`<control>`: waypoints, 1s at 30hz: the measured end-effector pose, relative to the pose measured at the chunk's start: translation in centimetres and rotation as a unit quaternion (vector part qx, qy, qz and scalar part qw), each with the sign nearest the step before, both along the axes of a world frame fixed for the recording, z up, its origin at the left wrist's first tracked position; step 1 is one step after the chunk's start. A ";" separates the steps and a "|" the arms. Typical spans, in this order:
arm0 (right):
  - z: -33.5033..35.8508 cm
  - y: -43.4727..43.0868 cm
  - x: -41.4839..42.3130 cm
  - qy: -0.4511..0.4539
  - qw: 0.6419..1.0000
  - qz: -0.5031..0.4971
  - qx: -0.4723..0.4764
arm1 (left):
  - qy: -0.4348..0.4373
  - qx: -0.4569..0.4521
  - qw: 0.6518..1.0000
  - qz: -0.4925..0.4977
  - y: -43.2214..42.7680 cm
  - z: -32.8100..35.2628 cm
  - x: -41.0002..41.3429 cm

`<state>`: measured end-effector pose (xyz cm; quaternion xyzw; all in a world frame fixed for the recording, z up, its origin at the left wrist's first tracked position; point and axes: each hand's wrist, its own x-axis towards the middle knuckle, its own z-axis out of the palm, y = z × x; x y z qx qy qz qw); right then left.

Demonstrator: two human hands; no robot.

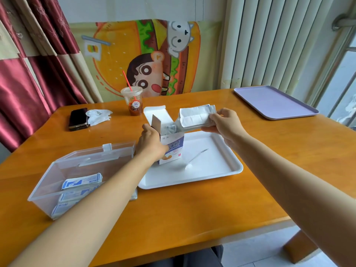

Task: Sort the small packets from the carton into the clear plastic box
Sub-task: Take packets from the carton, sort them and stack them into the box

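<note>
Carton upright on white tray, flaps open, L hand wrapped round its side. Blue print, latin line "…ANGKOUTIE" partly covered. R hand pinches white packet stack just above carton mouth. Clear plastic box left of tray, 3 blue-white packet piles inside. Orange wood table: 1 lilac tray, 1 cup w/ red straw, 1 phone, 1 tissue. Burger cartoon cloth behind.

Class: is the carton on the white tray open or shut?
Open. The carton has its top flaps raised, and the left hand grips its side.
</note>
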<state>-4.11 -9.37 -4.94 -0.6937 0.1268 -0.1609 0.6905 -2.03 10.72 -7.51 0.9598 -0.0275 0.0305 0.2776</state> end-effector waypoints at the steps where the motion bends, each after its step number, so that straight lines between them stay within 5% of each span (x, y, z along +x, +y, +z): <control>1: -0.3 -0.3 0.0 0.007 1.000 0.000 0.023 | 0.000 0.001 1.000 0.004 0.0 0.0 0.1; 7: -2.7 -1.7 0.1 0.054 0.997 0.000 0.055 | -0.046 0.004 0.999 0.028 -0.5 -0.2 -1.1; 11: -4.0 -2.2 -0.4 0.069 0.996 0.021 0.043 | -0.267 -0.001 0.963 0.034 -0.8 -0.4 -2.4; 14: -4.4 -2.8 -1.0 0.062 0.997 0.041 0.006 | -0.384 -0.037 0.918 -0.092 -1.5 0.3 -3.5; 20: -6.0 -3.8 -2.0 -0.012 0.988 0.110 -0.108 | -0.229 0.034 0.939 -0.252 -4.4 -1.0 -4.4; 24: -6.9 -4.0 -2.4 -0.050 0.978 0.135 -0.150 | -0.091 0.069 0.960 -0.256 -5.6 -2.5 -3.2; 30: -7.8 -4.4 -2.4 -0.077 0.955 0.170 -0.229 | -0.146 0.080 0.962 -0.218 -6.3 -3.6 -2.0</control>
